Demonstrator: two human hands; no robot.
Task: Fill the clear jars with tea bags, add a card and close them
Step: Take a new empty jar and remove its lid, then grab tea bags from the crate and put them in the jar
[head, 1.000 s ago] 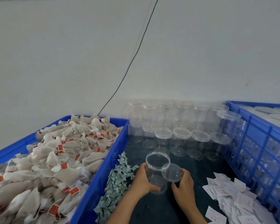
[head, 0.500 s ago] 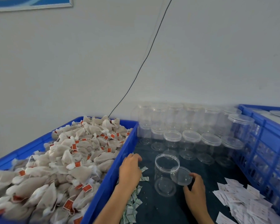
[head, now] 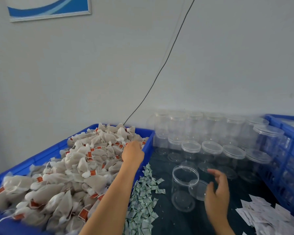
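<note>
1. Blue crate [head: 46, 155] at nine o'clock holds beige tea bags [head: 78, 165] with orange-red tags.
2. Clear jar [head: 185, 187] at five o'clock on a dark teal table [head: 190, 223].
3. Green-and-white printed sachets [head: 143, 199]; white cards [head: 265, 216].

No text can be read anywhere. The orange tags [head: 92, 173] on the tea bags [head: 63, 177] in the left blue crate [head: 148, 146] show no legible print. The white cards [head: 265, 216], right of that crate, carry marks too blurred to read.
</note>
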